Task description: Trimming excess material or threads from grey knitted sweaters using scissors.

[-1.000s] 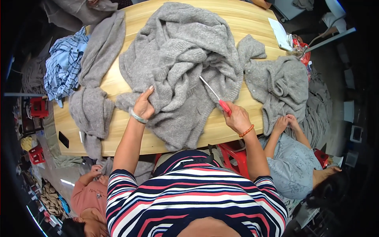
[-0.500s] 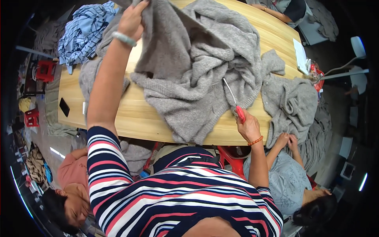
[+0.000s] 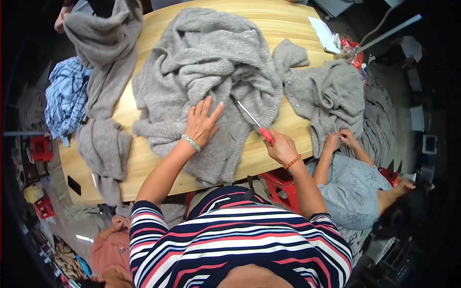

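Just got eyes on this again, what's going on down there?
The person's left hand rests spread on a heap of grey knit on the wooden table. Their right hand holds a red-handled tool with a thin metal shaft, pointing toward the heap. To the right, a co-worker's hands are at the near edge of another grey knit piece. Blue checked cloth lies far left.

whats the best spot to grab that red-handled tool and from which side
Probably by its red handle, coming from the near right, as the right hand does: the handle is the thicker end and lies nearer that side, while the thin metal shaft points away and leftward, toward the middle of the gray knit garment.
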A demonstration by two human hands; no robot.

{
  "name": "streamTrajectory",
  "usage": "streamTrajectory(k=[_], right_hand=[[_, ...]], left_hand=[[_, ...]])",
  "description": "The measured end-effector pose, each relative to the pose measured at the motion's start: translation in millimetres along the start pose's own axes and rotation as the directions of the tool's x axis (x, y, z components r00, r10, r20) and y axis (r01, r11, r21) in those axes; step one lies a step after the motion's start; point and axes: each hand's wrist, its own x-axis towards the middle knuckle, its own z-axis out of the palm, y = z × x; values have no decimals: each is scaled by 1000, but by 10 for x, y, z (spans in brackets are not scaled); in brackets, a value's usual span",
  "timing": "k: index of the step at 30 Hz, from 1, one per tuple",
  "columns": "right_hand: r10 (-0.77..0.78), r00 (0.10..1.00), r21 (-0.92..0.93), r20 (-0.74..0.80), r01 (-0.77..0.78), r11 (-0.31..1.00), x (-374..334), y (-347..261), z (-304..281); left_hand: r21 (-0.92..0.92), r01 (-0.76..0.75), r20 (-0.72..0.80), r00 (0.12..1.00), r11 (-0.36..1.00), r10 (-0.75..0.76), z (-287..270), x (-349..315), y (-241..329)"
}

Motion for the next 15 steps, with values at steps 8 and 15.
streamTrajectory(k=[8, 15], right_hand=[[8, 1000, 75, -28, -6, 997, -45, 48, -93], [5, 999, 62, -40, -2, 998, -65, 218, 49]], left_hand=[[-886, 218, -193, 629, 410, -753, -586, 140, -1116], [-989, 4, 137, 356, -145, -924, -1548, -1309, -1652]])
